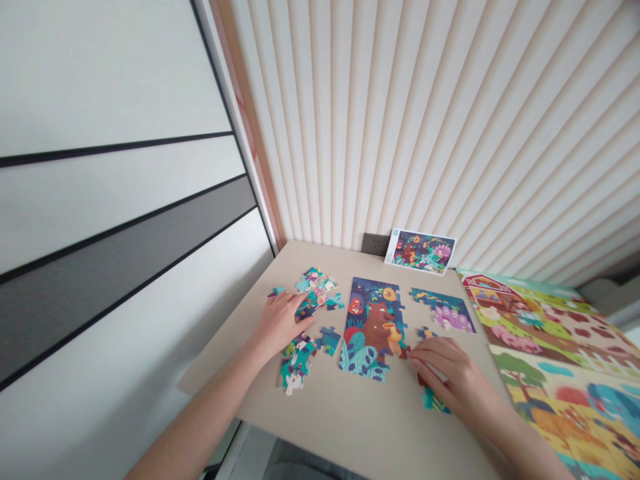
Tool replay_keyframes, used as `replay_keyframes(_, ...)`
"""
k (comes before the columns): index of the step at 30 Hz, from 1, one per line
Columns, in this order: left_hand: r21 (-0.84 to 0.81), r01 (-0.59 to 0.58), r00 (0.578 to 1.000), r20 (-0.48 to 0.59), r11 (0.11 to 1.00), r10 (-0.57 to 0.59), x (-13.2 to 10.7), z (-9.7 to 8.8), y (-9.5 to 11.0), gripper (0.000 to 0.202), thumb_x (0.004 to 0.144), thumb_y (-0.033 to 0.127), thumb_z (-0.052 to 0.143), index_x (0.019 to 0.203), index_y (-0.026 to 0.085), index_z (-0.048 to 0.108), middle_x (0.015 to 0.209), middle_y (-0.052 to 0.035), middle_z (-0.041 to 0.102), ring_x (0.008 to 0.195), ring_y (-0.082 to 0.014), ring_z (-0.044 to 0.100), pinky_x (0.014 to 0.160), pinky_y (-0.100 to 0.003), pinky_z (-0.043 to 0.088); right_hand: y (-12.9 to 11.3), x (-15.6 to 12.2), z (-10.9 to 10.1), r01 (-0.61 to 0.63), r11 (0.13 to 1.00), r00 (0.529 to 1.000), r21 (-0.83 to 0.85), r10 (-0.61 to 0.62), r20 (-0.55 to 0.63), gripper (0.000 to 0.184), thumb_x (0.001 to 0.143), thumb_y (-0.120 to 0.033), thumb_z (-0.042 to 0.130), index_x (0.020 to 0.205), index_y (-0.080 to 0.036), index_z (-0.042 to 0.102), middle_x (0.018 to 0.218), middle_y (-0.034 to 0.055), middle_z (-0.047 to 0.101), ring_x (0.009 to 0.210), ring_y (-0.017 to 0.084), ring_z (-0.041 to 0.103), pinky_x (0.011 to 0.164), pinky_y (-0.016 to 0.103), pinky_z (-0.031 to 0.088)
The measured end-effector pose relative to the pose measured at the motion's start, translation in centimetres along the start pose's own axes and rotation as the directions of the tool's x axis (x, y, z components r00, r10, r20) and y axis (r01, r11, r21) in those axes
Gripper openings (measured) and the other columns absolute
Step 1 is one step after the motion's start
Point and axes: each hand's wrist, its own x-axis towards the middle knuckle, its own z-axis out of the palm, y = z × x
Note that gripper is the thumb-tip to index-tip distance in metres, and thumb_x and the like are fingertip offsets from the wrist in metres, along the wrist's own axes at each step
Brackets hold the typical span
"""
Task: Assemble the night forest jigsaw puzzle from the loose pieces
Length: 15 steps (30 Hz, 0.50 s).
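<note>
A partly joined jigsaw block (pixel 373 328) showing a brown bear lies in the middle of the beige table (pixel 350 420). My left hand (pixel 279 321) lies flat, fingers stretched, on loose pieces (pixel 316 291) at the left; a small joined cluster (pixel 299 360) sits just below it. My right hand (pixel 450 375) rests palm down beside the block's right edge, fingertips touching a piece at that edge, with another piece (pixel 431 399) partly under the palm. A second joined section (pixel 446 310) with a purple bird lies further right.
A reference picture card (pixel 421 251) leans on the ribbed wall beside a wall socket (pixel 375 244). Two finished colourful puzzle boards (pixel 545 333) cover the table's right side. The table's left and near edges drop off close to my arms.
</note>
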Motion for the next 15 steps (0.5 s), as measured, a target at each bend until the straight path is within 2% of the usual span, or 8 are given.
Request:
replay_keyframes(7, -0.245, -0.082, 0.997, -0.034, 0.966, 0.076, 0.1, -0.4, 0.6, 0.055, 0.094, 0.038, 0.067, 0.146, 0.027, 0.052, 0.134, -0.01, 0.063, 0.126, -0.0278, 0.06, 0.108, -0.045, 0.049, 0.2, 0.1, 0.3, 0.008, 1.0, 1.0, -0.01, -0.008, -0.004, 0.023, 0.104, -0.024, 0.054, 0.117, -0.026, 0.072, 0.11, 0.0081, 0.076, 0.105, 0.026, 0.071, 0.094, 0.043, 0.056)
replay_keyframes(15, -0.315, -0.185, 0.979, -0.139, 0.931, 0.148, 0.1, -1.7, 1.8, 0.056, 0.097, 0.034, 0.064, 0.151, 0.03, 0.047, 0.139, -0.0106, 0.06, 0.132, -0.0278, 0.057, 0.114, -0.047, 0.047, 0.3, 0.2, 0.3, 0.024, 1.0, 1.0, -0.005, -0.024, -0.007, 0.023, 0.104, -0.023, 0.054, 0.117, -0.025, 0.072, 0.11, 0.0091, 0.076, 0.104, 0.026, 0.071, 0.092, 0.042, 0.057)
